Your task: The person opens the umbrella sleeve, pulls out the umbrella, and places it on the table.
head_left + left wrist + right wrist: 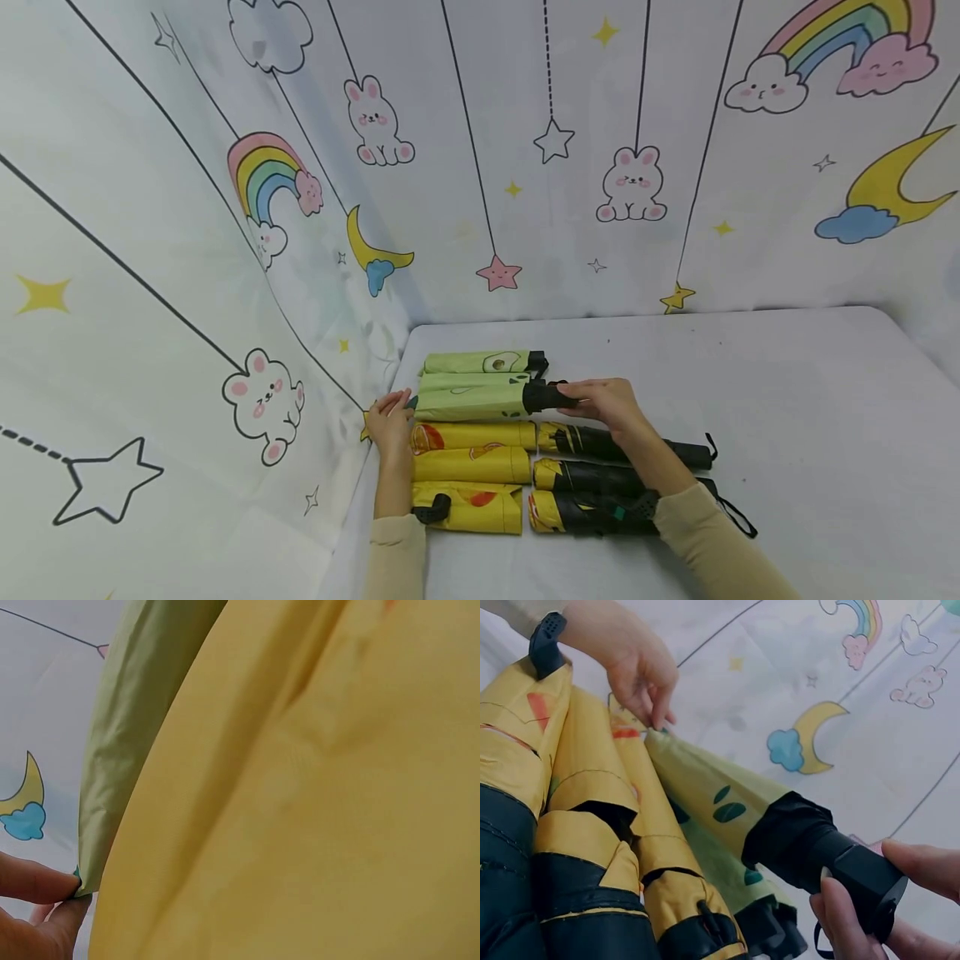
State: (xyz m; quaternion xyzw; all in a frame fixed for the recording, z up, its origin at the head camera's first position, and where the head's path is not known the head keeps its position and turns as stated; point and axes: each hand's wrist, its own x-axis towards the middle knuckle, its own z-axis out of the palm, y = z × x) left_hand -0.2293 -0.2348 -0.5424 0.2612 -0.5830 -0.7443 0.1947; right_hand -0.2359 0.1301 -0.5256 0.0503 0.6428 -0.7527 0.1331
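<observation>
A green folded umbrella (468, 400) with a black handle (859, 877) lies across between both hands. At its left end, my left hand (392, 423) pinches the green cloth tip between thumb and fingertips, as the left wrist view shows up close. My right hand (611, 406) grips the black handle at the other end, thumb and fingers on opposite sides. Just beyond lies another green umbrella (461, 362) with an avocado print. On the near side, a yellow fabric sleeve (476, 435) with orange-slice prints sits close by; yellow cloth (300, 810) fills most of the left wrist view.
Two more yellow sleeves (472, 465) lie nearer the body. To their right are three black-and-yellow folded umbrellas (581, 477), partly under my right forearm. A white cloth wall (300, 333) with cartoon prints rises close on the left and at the back of the white table (817, 400).
</observation>
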